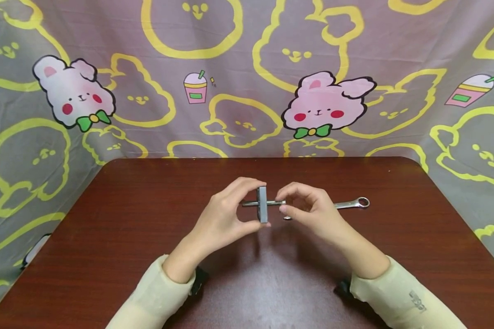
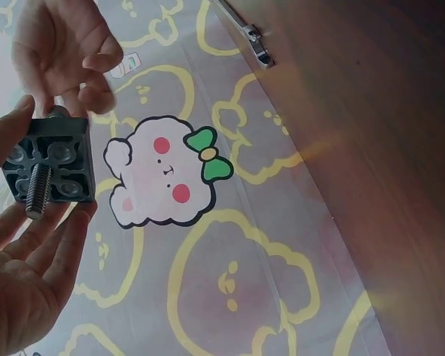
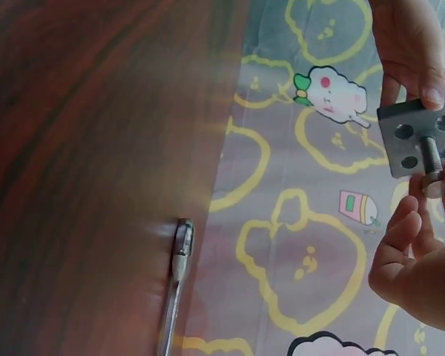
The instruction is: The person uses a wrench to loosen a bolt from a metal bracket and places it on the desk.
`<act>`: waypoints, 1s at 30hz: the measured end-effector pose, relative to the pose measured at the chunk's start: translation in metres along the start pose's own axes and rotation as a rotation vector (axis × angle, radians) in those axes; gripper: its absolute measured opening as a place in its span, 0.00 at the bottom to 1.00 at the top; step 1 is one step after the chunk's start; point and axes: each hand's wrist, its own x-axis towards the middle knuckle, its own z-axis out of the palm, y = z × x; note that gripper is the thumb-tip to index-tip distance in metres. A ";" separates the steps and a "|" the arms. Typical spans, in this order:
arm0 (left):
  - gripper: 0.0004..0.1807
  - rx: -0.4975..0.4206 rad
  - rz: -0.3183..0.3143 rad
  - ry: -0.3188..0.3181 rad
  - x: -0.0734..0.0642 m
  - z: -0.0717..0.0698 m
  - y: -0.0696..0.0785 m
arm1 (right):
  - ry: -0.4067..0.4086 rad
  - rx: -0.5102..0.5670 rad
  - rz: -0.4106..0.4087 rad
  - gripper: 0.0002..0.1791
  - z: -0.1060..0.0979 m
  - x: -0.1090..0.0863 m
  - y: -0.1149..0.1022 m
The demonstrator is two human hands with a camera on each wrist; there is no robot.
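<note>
My left hand (image 1: 222, 214) grips a grey square block (image 1: 263, 204) by its edges, thumb below and fingers above, holding it upright over the table. A threaded metal bolt (image 2: 37, 194) runs through the middle of the block and sticks out on both sides. On the block's ribbed side, seen in the left wrist view, the threaded end shows; its flat face (image 3: 424, 141) has round holes at the corners. My right hand (image 1: 319, 210) pinches the bolt's head (image 3: 434, 185) between thumb and fingers. Behind that hand lies a combination wrench (image 1: 350, 204), its middle hidden.
The dark reddish-brown table (image 1: 148, 192) spreads under both hands. A patterned cloth (image 1: 238, 114) with cartoon bunnies and yellow outlines hangs along its back and sides. At the table's left edge a dark and white thing (image 1: 37, 250) shows in part.
</note>
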 end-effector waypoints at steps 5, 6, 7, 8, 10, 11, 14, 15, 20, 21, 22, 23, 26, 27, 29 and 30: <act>0.39 -0.009 0.002 0.002 0.000 0.000 -0.001 | -0.010 -0.078 -0.092 0.12 0.001 -0.001 -0.003; 0.39 -0.010 0.002 0.002 0.000 0.000 -0.001 | -0.011 -0.078 -0.094 0.13 0.001 -0.001 -0.003; 0.39 -0.010 0.003 0.002 0.000 0.000 -0.001 | -0.011 -0.079 -0.094 0.13 0.001 -0.001 -0.003; 0.39 -0.011 0.002 0.001 0.000 0.000 -0.001 | -0.012 -0.077 -0.095 0.13 0.001 -0.001 -0.003; 0.39 -0.011 0.001 -0.001 -0.001 0.000 0.000 | -0.010 -0.066 -0.094 0.12 0.000 -0.001 -0.002; 0.39 -0.011 0.001 -0.002 -0.001 0.000 0.000 | -0.008 -0.053 -0.089 0.11 -0.001 -0.001 -0.002; 0.39 -0.014 -0.001 -0.005 0.000 -0.001 0.000 | 0.017 -0.021 -0.056 0.07 -0.002 -0.001 -0.002; 0.39 -0.015 -0.002 -0.006 0.000 -0.001 0.000 | 0.031 -0.018 -0.037 0.06 -0.003 -0.001 -0.002; 0.39 -0.013 0.000 -0.006 0.000 0.000 0.001 | 0.062 -0.018 0.061 0.07 -0.004 -0.001 -0.001; 0.39 -0.013 0.002 -0.004 0.000 0.000 0.001 | 0.054 0.001 0.072 0.07 -0.004 0.000 0.000; 0.39 -0.013 0.002 -0.003 0.000 0.000 0.001 | 0.042 0.020 0.080 0.08 -0.004 0.000 0.000; 0.39 -0.014 0.003 -0.002 0.000 0.000 0.001 | 0.030 0.046 0.087 0.09 -0.004 0.000 0.001; 0.39 -0.015 0.006 0.000 0.000 0.000 0.001 | 0.004 0.096 0.095 0.10 -0.002 0.000 0.002; 0.39 -0.015 0.006 0.000 0.000 0.000 0.001 | 0.006 0.093 0.098 0.10 -0.002 0.000 0.002; 0.38 -0.016 0.006 -0.003 0.000 0.000 0.001 | 0.009 0.091 0.102 0.11 -0.001 0.000 0.002; 0.38 -0.016 0.006 -0.005 -0.001 0.000 0.001 | 0.011 0.089 0.103 0.11 0.000 0.000 0.002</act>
